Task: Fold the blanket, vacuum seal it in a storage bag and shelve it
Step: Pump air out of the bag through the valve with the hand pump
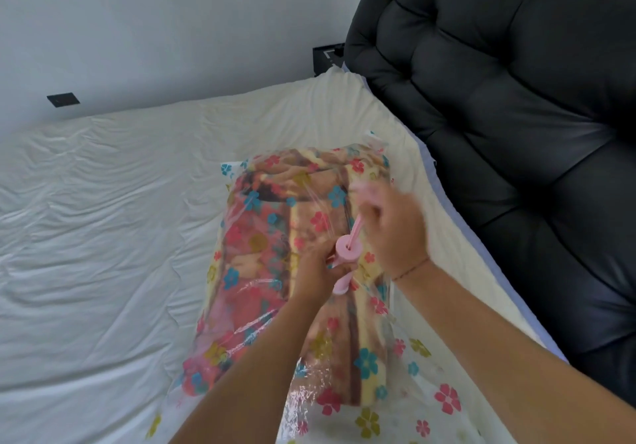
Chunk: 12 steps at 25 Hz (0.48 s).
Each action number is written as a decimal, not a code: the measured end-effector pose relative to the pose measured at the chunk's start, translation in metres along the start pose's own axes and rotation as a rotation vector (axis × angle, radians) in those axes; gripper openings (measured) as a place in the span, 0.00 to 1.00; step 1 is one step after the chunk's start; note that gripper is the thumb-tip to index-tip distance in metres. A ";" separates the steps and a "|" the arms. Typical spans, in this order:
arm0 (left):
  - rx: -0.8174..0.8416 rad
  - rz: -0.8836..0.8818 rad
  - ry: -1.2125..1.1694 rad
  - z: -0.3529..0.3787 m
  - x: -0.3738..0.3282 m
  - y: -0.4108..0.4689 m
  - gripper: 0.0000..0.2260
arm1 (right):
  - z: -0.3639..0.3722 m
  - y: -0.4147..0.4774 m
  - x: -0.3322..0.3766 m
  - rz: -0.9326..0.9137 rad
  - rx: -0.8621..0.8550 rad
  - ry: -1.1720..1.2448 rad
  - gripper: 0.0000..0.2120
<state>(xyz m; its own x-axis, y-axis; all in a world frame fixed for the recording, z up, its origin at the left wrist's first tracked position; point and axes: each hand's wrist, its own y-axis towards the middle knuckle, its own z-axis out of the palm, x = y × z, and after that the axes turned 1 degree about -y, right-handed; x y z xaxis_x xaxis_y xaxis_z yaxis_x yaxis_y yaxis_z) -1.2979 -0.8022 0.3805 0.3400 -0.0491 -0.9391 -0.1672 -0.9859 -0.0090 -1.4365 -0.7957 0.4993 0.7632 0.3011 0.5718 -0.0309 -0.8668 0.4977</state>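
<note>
Sheet (103, 202) spreads wide left of the bag (406, 409); headboard (516, 134) close right. Left hand (315, 276) clasps the pump (346, 251) on the bag, right hand (392, 230) grips its raised plunger (357, 228).

bare forearms, thin red thread bracelet (411, 269) on right wrist.

storage bag (361, 375): clear glossy crinkled plastic | blanket (275, 237): soft cloth | pump (347, 247): smooth pink plastic | bed (103, 202): matt wrinkled cloth | headboard (499, 116): dark tufted leather-like
</note>
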 end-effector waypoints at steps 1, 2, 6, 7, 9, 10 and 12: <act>0.001 0.011 0.021 0.002 0.003 -0.003 0.18 | 0.017 -0.017 -0.005 0.048 0.260 -0.097 0.25; 0.002 0.025 0.036 0.005 0.005 -0.005 0.16 | 0.025 -0.030 -0.007 0.069 0.452 -0.161 0.27; -0.019 0.001 -0.039 0.002 0.002 -0.003 0.21 | -0.005 0.007 0.007 -0.062 -0.044 -0.099 0.14; -0.015 -0.004 -0.050 0.002 0.002 -0.002 0.21 | -0.013 0.015 0.012 -0.072 -0.195 -0.066 0.12; -0.003 -0.007 -0.032 0.005 0.005 -0.005 0.21 | -0.005 0.002 0.002 -0.032 -0.111 -0.123 0.13; -0.004 -0.010 -0.011 0.009 0.007 -0.008 0.21 | 0.012 -0.016 -0.004 0.019 0.127 -0.231 0.15; -0.014 0.006 0.015 0.013 0.009 -0.011 0.20 | 0.023 -0.040 -0.010 0.058 0.454 -0.300 0.19</act>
<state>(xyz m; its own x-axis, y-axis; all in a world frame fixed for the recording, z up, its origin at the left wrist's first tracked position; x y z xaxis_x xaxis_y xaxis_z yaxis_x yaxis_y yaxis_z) -1.3051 -0.7892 0.3672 0.3526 -0.0574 -0.9340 -0.1563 -0.9877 0.0017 -1.4279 -0.7737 0.4584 0.9211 0.1790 0.3458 0.1529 -0.9830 0.1017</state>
